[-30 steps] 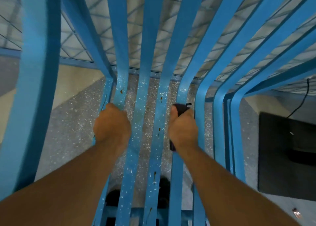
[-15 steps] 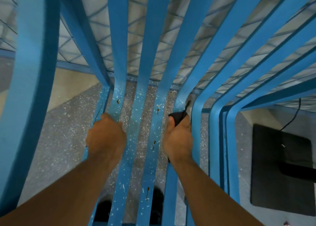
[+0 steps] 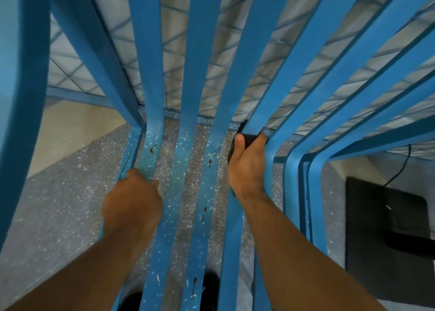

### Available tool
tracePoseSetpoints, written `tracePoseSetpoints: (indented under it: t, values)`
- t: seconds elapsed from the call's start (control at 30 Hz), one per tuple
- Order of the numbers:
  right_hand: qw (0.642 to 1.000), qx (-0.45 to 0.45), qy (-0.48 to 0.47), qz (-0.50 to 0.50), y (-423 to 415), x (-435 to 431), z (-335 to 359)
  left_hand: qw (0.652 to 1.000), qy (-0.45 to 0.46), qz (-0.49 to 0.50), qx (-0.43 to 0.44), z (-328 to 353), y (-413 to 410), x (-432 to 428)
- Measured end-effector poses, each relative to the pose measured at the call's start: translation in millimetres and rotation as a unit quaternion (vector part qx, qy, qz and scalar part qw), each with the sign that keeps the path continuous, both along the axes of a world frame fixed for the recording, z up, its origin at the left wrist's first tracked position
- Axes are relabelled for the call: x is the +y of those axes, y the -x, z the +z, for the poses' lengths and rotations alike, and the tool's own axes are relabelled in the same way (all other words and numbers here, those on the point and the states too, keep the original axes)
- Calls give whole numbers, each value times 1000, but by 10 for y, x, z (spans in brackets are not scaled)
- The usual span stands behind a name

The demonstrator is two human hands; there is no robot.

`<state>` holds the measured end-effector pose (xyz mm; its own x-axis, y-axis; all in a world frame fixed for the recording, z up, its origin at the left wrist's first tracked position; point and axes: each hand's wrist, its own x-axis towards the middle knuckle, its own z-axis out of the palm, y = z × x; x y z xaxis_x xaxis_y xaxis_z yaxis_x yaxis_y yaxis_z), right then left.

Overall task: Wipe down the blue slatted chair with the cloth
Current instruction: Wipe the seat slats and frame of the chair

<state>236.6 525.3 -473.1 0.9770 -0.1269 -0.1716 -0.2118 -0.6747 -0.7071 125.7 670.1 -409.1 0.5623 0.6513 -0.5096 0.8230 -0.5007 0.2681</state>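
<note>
My right hand (image 3: 247, 169) grips the cloth (image 3: 250, 138) against a slat of the blue chair (image 3: 270, 75), just off centre toward three o'clock; my left hand (image 3: 131, 204) curls round another slat at eight o'clock.
</note>
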Motion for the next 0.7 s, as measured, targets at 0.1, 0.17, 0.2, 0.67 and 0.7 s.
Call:
tracePoseSetpoints:
  t: [0.1,0.17,0.2,0.67,0.7]
  values:
    - [996,-74,-52,0,-116,-7,68,1000,-5,0,-5,-6,-2,-3]
    - [988,-123,-90,-17,-215,32,164,1000,-5,3,-9,-10,4,1]
    - [980,-165,-104,-33,-281,62,237,1000,-6,1,-9,-20,7,2]
    - [993,-45,-27,-107,-104,170,161,1000,-6,-12,3,-12,-3,37]
    - [995,-3,-10,-95,-70,144,196,1000,-5,-15,3,-25,5,40]
